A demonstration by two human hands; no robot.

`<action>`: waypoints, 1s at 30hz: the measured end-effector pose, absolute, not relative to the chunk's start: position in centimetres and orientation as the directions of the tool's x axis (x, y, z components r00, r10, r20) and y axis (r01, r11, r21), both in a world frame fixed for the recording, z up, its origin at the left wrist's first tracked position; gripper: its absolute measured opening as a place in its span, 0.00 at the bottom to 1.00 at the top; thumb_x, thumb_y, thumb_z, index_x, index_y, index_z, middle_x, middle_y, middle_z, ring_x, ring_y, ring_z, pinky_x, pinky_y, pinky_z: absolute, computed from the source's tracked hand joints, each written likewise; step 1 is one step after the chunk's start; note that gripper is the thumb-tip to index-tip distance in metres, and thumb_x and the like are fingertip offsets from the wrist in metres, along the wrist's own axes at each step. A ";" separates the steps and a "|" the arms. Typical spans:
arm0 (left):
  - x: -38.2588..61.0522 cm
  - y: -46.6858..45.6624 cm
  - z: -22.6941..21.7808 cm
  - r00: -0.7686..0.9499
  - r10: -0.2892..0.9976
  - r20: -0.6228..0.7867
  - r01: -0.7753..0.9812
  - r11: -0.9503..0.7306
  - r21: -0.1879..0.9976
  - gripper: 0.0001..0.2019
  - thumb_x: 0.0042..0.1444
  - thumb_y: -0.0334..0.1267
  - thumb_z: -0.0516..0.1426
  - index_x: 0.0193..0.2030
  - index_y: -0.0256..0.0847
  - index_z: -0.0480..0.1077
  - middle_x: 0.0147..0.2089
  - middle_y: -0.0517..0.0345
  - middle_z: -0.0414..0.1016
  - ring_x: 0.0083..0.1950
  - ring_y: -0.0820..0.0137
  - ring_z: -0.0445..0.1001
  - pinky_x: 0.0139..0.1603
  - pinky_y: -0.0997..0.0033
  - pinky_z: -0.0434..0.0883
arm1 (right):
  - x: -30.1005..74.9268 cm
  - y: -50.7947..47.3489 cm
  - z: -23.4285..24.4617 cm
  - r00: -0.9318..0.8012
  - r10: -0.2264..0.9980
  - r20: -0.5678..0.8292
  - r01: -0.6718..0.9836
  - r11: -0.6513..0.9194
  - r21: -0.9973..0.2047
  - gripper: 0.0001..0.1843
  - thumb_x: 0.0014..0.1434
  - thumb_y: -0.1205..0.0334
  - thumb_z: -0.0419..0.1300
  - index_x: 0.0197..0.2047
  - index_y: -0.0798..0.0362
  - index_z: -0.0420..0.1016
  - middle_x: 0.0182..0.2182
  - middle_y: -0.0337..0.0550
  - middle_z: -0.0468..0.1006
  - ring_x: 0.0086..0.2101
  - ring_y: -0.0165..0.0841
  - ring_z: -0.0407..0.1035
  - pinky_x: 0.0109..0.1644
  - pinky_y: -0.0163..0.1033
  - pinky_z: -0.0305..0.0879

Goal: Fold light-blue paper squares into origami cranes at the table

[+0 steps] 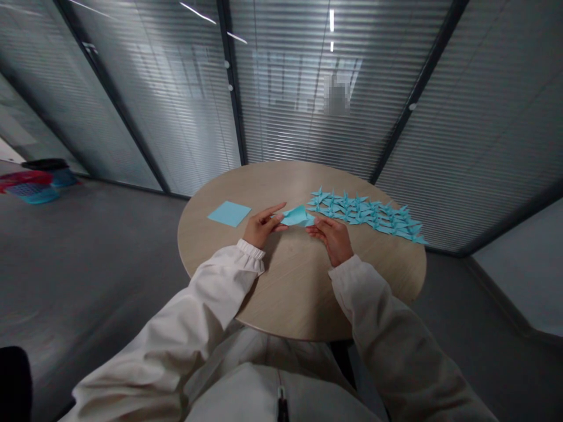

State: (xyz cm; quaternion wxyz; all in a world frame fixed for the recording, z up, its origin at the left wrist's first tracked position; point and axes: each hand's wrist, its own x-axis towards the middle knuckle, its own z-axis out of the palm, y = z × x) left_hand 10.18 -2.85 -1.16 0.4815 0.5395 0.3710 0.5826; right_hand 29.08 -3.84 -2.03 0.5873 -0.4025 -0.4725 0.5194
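A partly folded sheet of light-blue origami paper (295,215) is held above the middle of the round table, with creases and a raised flap showing. My left hand (264,225) pinches its left end between thumb and fingers. At its right end, my right hand (331,235) grips the paper, fingers curled. Left of my left hand lies a flat stack of square blue paper (229,214). Several folded blue paper cranes (365,212) stand in close rows beyond my right hand.
The round wooden table (285,293) is in front of my body. Behind it rises a glass partition with blinds (299,135). Waste baskets (33,189) stand on the grey floor at far left. A dark object (14,384) shows at the lower left corner.
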 end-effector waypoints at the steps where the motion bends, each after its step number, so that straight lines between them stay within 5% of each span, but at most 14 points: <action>1: 10.2 -2.9 -1.1 0.066 0.959 0.277 -0.155 -0.264 0.952 0.26 0.42 0.44 0.63 0.49 0.36 0.71 0.33 0.56 0.76 0.32 0.72 0.75 0.40 0.67 0.76 | 29.1 -3.8 -2.1 0.030 0.988 0.154 -0.224 0.157 -0.962 0.17 0.48 0.53 0.61 0.39 0.56 0.73 0.28 0.43 0.77 0.30 0.31 0.73 0.38 0.38 0.69; 5: 10.3 -3.1 -1.0 0.124 0.947 0.297 -0.148 -0.278 0.949 0.23 0.40 0.44 0.64 0.43 0.34 0.74 0.36 0.49 0.78 0.36 0.67 0.77 0.41 0.65 0.75 | 29.3 -3.7 -2.2 0.060 0.971 0.233 -0.190 0.240 -0.952 0.21 0.49 0.52 0.60 0.45 0.54 0.73 0.33 0.44 0.77 0.31 0.29 0.71 0.38 0.38 0.69; 10: 10.3 -3.2 -1.0 0.019 0.943 0.333 -0.078 -0.330 0.941 0.21 0.40 0.43 0.64 0.42 0.35 0.75 0.31 0.52 0.78 0.29 0.70 0.75 0.37 0.67 0.75 | 29.2 -4.3 -1.6 0.074 0.943 0.325 -0.092 0.331 -0.939 0.24 0.49 0.53 0.60 0.50 0.51 0.71 0.35 0.43 0.77 0.31 0.30 0.70 0.38 0.38 0.69; 16: 10.2 -3.3 -0.8 -0.038 0.928 0.370 -0.011 -0.371 0.929 0.22 0.40 0.40 0.64 0.44 0.35 0.74 0.24 0.57 0.75 0.25 0.73 0.73 0.32 0.72 0.73 | 29.0 -4.9 -0.9 0.095 0.921 0.377 0.014 0.378 -0.926 0.19 0.47 0.55 0.62 0.44 0.52 0.76 0.33 0.42 0.78 0.29 0.31 0.70 0.40 0.40 0.68; 30: 10.0 -3.3 -0.3 -0.118 0.918 0.379 -0.041 -0.386 0.922 0.16 0.38 0.41 0.65 0.35 0.35 0.77 0.29 0.53 0.78 0.26 0.72 0.74 0.32 0.71 0.74 | 29.3 -4.8 -0.7 0.116 0.917 0.382 -0.020 0.386 -0.922 0.14 0.43 0.58 0.65 0.36 0.51 0.78 0.35 0.41 0.78 0.37 0.34 0.70 0.45 0.42 0.68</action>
